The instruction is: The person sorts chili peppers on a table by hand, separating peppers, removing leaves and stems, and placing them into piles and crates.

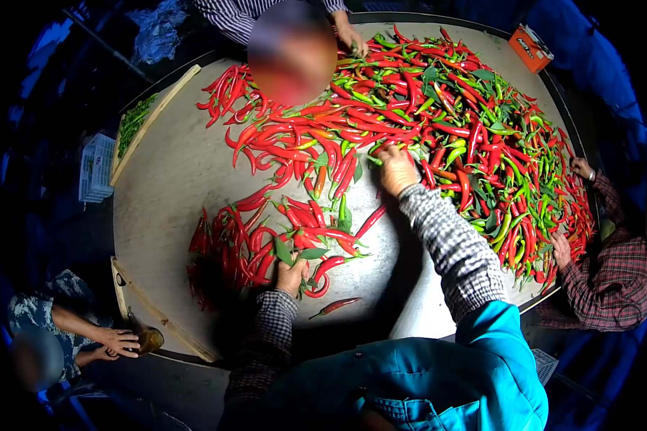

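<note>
My left hand [292, 276] is closed around a sprig of green leaves [312, 253] at the near edge of a small heap of red chili peppers [241, 241]. Farther forward, my right hand [397, 171] reaches to the edge of the large pile of mixed chilies [474, 144]. Its fingers are curled, and a green chili pepper [374, 159] sticks out at the thumb side; the fingertips are partly hidden. A single red chili [336, 307] lies to the right of my left hand, and another red chili [370, 221] lies between my hands.
The round metal table [151, 208] has wooden strips [154, 126] at its left edge. A co-worker's hand [351, 39] is across the table; another co-worker's hands [561, 250] are at the right. A person [86, 330] sits lower left. An orange box [530, 49] stands far right.
</note>
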Tool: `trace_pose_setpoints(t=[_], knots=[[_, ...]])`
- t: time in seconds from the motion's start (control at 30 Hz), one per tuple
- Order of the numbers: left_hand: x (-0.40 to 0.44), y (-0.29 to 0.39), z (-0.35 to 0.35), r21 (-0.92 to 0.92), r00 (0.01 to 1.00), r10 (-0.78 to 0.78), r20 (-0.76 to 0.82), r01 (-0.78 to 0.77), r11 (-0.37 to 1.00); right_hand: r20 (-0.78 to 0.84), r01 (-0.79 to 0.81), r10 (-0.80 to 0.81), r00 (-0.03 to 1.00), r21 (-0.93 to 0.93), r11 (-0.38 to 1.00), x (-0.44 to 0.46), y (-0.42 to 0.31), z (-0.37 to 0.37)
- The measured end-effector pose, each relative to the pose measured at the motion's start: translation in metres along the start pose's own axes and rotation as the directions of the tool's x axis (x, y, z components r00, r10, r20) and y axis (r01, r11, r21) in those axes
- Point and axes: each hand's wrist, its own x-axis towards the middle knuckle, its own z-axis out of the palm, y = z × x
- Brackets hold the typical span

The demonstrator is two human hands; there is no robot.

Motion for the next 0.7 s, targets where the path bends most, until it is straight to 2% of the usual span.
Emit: trace_pose_setpoints(t=[0.03,0.1,0.13,0.17,0.23,0.3,0.37,0.43,0.5,0.57,0.63,0.7], knots=[[-0.001,0.005,0.003,0.0,1.0,0.001,-0.004,-0.001,1.0,0.068,-0.034,0.044,0.997,-0.139,0.99,0.005,0.007,-0.002],[-0.002,0.011,0.008,0.056,1.0,-0.023,-0.007,0.023,0.998,0.229,-0.091,0.153,0.961,-0.26,0.961,0.007,0.015,0.001],[-0.002,0.012,0.009,0.049,0.999,-0.039,-0.022,0.04,0.998,0.269,-0.052,0.153,0.951,-0.349,0.936,0.006,0.017,0.003],[-0.002,0.014,0.01,0.045,0.999,-0.04,-0.023,0.041,0.998,0.347,-0.072,0.21,0.914,-0.371,0.926,0.002,0.019,0.005],[0.0,0.011,0.008,0.04,0.999,-0.038,-0.027,0.04,0.998,0.461,-0.068,0.221,0.859,-0.324,0.944,-0.001,0.012,-0.012],[0.001,0.009,0.007,0.046,0.999,-0.042,-0.026,0.043,0.998,0.473,-0.025,0.143,0.87,-0.247,0.969,-0.01,0.001,-0.027],[0.0,0.009,0.009,0.058,0.999,-0.042,-0.019,0.043,0.997,0.268,0.183,-0.1,0.958,-0.304,0.935,-0.02,-0.016,-0.024],[0.0,0.014,0.012,0.021,0.996,-0.075,-0.038,0.075,0.997,0.201,0.338,-0.291,0.935,-0.269,0.902,-0.03,-0.037,-0.002],[0.0,0.013,0.011,0.031,0.996,-0.073,-0.044,0.075,0.997,0.394,0.055,-0.043,0.918,-0.02,0.998,-0.034,-0.059,0.017],[0.0,0.012,0.012,0.038,0.996,-0.074,-0.049,0.076,0.996,0.438,-0.179,0.15,0.887,0.026,0.984,-0.031,-0.075,0.023],[0.0,0.011,0.012,0.041,0.995,-0.071,-0.066,0.074,0.996,0.433,-0.249,0.192,0.88,0.078,0.965,-0.035,-0.08,0.034],[0.002,0.009,0.01,0.068,0.998,-0.036,-0.054,0.039,0.997,0.445,-0.385,0.289,0.847,0.14,0.912,-0.037,-0.082,0.04]])
